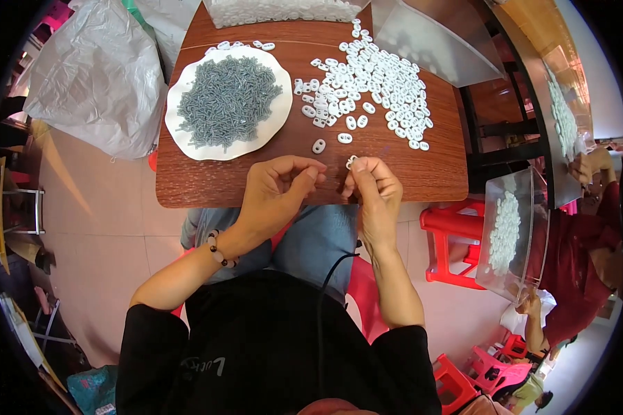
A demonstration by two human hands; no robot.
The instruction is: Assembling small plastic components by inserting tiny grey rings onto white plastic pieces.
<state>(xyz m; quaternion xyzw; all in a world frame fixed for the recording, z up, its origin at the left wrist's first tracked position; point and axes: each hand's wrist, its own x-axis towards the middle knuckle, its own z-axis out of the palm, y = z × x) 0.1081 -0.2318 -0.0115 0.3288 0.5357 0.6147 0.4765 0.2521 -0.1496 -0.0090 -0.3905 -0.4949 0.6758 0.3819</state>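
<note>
Just above the near part of a brown wooden table [242, 181], my right hand [375, 185] pinches a small white oval two-hole piece [351, 162] between thumb and fingertips. To its left my left hand [281, 190] is closed, thumb against curled fingers; anything in that pinch is too small to make out. A gap separates the two hands. Beyond them lie a few loose white two-hole pieces [318, 146], with a large spread of the same pieces [389, 79] farther right. At the left, a white wavy-rimmed plate [281, 124] bears a heap of small grey pins [227, 100].
A clear box of white pieces [284, 12] stands at the table's far edge. A white plastic sack [93, 76] is at the left. On the right, a co-worker in a dark red top [567, 266] holds a clear tray [533, 242] near a red stool [450, 225].
</note>
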